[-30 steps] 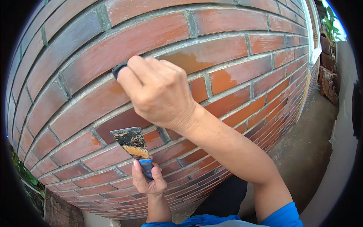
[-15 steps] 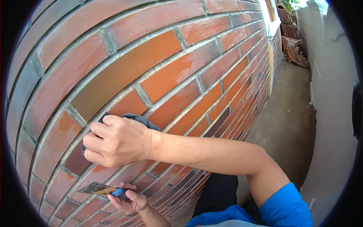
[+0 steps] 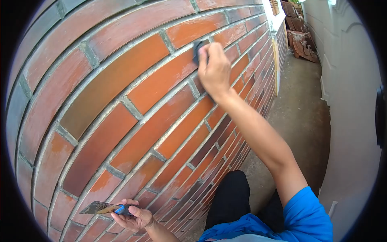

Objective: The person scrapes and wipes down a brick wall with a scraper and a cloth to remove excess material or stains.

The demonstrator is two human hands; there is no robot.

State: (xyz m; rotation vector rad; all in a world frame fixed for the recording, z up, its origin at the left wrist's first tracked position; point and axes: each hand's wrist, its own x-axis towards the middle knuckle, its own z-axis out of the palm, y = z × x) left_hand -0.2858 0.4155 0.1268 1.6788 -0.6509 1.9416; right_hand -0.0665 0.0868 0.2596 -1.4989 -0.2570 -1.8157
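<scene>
My right hand [image 3: 215,70] is closed on a dark cloth [image 3: 197,52] and presses it against the brick wall [image 3: 161,80], high up and right of centre. Part of the cloth is hidden behind the fingers. Low in the view, my left hand [image 3: 135,218] holds a small trowel by its dark and blue handle. The trowel's pointed blade [image 3: 96,207] points left, with residue on its metal, and lies in front of the lower bricks. Some bricks around the cloth look bright orange, others have a pale haze.
A narrow concrete path [image 3: 298,105] runs along the wall's right side, bounded by a pale wall [image 3: 346,101]. Stacked reddish tiles [image 3: 302,44] stand at its far end. A white window frame [image 3: 273,14] sits at the brick wall's far part.
My right hand has moved up and right across the bricks with the cloth. My left hand still holds the trowel in nearly the same place. The view has shifted slightly.
</scene>
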